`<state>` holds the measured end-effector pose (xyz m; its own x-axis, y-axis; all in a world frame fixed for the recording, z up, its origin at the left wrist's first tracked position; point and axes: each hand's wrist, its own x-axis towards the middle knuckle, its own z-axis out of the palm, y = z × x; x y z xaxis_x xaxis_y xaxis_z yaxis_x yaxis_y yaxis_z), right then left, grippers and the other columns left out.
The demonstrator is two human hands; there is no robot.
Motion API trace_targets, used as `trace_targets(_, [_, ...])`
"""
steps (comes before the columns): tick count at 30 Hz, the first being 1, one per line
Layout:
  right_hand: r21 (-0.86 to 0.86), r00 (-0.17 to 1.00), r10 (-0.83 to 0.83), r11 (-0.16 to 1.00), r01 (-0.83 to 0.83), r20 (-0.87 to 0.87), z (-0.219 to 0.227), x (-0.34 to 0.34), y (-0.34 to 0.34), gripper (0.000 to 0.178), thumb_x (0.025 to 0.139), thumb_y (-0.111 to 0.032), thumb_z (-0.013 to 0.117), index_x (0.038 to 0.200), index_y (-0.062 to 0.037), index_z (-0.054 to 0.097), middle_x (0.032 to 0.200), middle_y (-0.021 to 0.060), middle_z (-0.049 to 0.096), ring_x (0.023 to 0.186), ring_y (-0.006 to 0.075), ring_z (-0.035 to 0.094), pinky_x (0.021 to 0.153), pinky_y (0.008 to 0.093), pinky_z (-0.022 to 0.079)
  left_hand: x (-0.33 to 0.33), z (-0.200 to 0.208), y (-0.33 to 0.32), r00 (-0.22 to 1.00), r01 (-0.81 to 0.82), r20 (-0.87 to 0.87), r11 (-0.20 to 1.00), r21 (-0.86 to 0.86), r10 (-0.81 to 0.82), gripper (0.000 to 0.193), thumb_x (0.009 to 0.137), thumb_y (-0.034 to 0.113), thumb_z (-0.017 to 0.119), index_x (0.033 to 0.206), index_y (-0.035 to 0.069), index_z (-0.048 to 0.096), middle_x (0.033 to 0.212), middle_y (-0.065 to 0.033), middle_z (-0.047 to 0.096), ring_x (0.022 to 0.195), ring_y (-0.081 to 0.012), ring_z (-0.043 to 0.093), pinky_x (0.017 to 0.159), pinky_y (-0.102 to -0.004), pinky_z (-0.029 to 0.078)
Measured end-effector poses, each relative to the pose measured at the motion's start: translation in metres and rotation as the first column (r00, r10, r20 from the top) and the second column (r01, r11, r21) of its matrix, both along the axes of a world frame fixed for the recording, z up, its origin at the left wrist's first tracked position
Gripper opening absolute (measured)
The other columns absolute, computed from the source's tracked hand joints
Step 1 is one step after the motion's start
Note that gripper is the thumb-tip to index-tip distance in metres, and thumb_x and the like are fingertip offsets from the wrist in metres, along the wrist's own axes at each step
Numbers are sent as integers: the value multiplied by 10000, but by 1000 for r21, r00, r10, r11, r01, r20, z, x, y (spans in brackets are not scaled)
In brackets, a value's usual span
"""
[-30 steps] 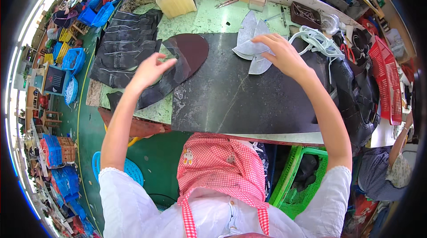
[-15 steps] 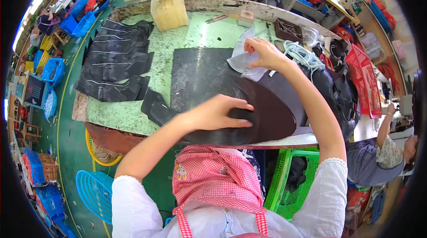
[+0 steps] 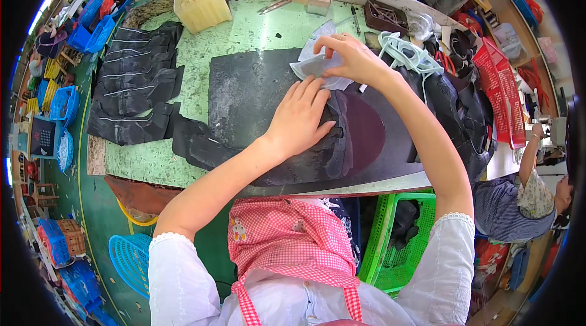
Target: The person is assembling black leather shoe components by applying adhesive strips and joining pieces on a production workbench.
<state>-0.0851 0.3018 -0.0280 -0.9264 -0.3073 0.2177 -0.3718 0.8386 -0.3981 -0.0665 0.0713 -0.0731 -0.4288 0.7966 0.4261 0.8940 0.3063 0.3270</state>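
Observation:
My right hand is closed, with thumb and fingertips pinching a thin light grey, half-clear curved piece from a small loose pile. My left hand lies with fingers stretched out beside it, fingertips close to the grey piece's lower edge. Under that palm and thumb is a black sheet-like cut piece with a raised edge by the thumb. A dark maroon rounded patch shows to its right. Behind lies a flat dark board. What lies right under the left fingers is hidden.
Overlapping black cut pieces with white lines cover the table's left. A yellowish block with a handle stands far left. Pale cords, black pieces and a red basket crowd the right. A green crate sits below; another person works far right.
My left hand has moved away from me, up beside the right hand, and its fingers have stretched out. The black piece's edge now shows raised by the thumb. The whole view has shifted slightly.

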Motion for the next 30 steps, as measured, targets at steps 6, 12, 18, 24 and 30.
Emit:
trace_targets(6, [-226, 883, -180, 970, 87, -433, 15, 2, 27, 187, 852, -128, 780, 1005, -68, 691, 967, 49, 706, 851, 233, 656, 842, 375, 512, 1, -11, -3, 1000, -10, -24, 1000, -1, 10, 517, 909, 321, 736, 1293, 36, 538, 1474, -200, 489, 1433, -384, 439, 1213, -504, 337])
trace_targets(12, [-989, 769, -639, 129, 70, -29, 58, 67, 100, 203, 975, -76, 685, 1128, 57, 688, 1070, 134, 712, 961, 278, 719, 925, 413, 607, -26, 19, -30, 943, 124, 313, 992, -20, -111, 437, 934, 320, 724, 1285, 78, 631, 1570, -189, 449, 1511, -389, 351, 1242, -490, 292])
trace_targets(18, [-900, 773, -468, -139, 413, 428, 49, 168, 32, 216, 1047, -169, 615, 1194, -19, 669, 1018, 76, 705, 874, 159, 678, 722, 315, 575, 1, 40, -146, 925, 314, 297, 916, -251, -236, 820, 799, 295, 824, 1527, 137, 480, 1633, -139, 383, 1552, -365, 290, 1275, -545, 201])
trace_targets(24, [-898, 884, -165, -33, 438, 437, 27, 162, -23, 184, 1050, -219, 635, 1103, -43, 652, 819, 5, 620, 578, 60, 463, 511, 234, 344, 43, 18, -127, 939, -14, 343, 999, 31, 2, 956, 722, 170, 851, 1567, 82, 412, 1612, -142, 408, 1530, -370, 329, 1267, -557, 225])
trace_targets(30, [-830, 817, -172, -9, 558, 551, 10, 167, -78, 249, 1040, -208, 644, 1177, -3, 673, 1010, 41, 705, 892, 133, 680, 755, 302, 544, 32, 23, -167, 948, 130, 307, 983, -132, -84, 847, 658, 113, 861, 1455, 127, 574, 1406, -127, 558, 1344, -365, 508, 1148, -478, 395])
